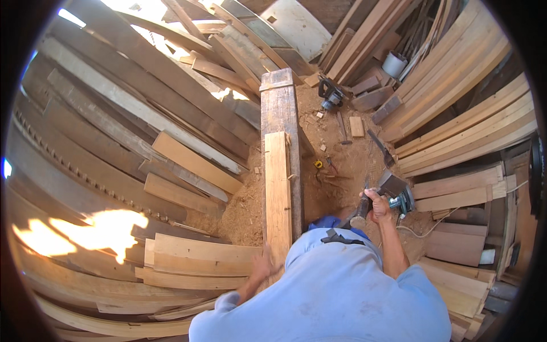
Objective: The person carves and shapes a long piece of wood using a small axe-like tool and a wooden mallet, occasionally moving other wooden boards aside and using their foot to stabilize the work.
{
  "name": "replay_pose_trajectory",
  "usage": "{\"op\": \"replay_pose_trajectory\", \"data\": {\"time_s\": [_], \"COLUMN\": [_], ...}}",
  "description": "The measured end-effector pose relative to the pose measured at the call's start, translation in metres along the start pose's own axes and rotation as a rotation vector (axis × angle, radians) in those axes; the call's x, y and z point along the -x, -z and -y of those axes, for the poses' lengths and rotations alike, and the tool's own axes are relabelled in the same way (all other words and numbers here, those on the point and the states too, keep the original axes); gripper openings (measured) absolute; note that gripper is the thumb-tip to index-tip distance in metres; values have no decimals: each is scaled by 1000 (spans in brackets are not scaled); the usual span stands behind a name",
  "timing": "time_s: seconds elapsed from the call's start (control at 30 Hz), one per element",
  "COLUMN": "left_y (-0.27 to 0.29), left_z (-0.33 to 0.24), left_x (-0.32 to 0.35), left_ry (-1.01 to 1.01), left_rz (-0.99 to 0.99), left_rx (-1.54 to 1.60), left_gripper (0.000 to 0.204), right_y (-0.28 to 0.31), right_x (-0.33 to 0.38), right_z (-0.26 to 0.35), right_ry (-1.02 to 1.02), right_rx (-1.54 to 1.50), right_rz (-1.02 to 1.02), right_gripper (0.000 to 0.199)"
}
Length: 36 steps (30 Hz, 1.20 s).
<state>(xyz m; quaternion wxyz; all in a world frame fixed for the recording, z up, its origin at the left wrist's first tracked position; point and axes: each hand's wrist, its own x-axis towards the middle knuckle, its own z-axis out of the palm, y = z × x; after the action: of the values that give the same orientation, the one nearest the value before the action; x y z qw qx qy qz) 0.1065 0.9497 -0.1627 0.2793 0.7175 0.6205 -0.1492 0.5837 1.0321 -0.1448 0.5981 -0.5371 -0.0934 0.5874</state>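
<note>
A long pale wooden board (277,188) lies lengthwise on a narrow, worn wooden bench (279,114) in front of me. My left hand (262,265) is at the left edge of the board's near end, fingers stretched along it and apparently touching. To the right of the bench, my right hand (378,206) is closed around a dark, stick-like tool with a round, pale brown end (358,221). Its exact kind is unclear. Just beyond this hand, on the ground, sits a teal power tool (403,200) with a dark flat part.
Sawdust (325,194) covers the floor. A dark power tool (330,94), a hammer (344,128), a small wood block (356,126) and a yellow tape measure (318,164) lie right of the bench. Stacked planks (199,256) crowd the left, more boards (467,114) the right. A cord (424,232) trails there.
</note>
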Motion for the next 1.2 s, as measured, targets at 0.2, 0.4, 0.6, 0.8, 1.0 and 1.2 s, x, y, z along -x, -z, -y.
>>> {"op": "replay_pose_trajectory", "data": {"time_s": [0.2,0.4,0.6,0.8,1.0,1.2], "left_y": [-86,-87,-4,3,7,-66], "left_z": [-11,-19,-56,-71,-8,4], "left_x": [59,50,33,-61,-59,85], "left_ry": [145,182,194,105,-187,-48], "left_rz": [-26,-108,-31,-398,-386,-107], "left_rx": [137,181,174,168,348,26], "left_gripper": [106,105,116,119,102,93], "right_y": [-17,-46,-66,-42,-30,12], "right_x": [42,74,108,137,177,227], "right_z": [-27,-44,-36,-70,-90,-111], "right_ry": [-101,-131,-90,-173,-138,-71], "right_rx": [-33,49,162,135,58,89], "right_rz": [61,172,218,249,199,141], "right_gripper": [11,12,14,15,14,15]}}
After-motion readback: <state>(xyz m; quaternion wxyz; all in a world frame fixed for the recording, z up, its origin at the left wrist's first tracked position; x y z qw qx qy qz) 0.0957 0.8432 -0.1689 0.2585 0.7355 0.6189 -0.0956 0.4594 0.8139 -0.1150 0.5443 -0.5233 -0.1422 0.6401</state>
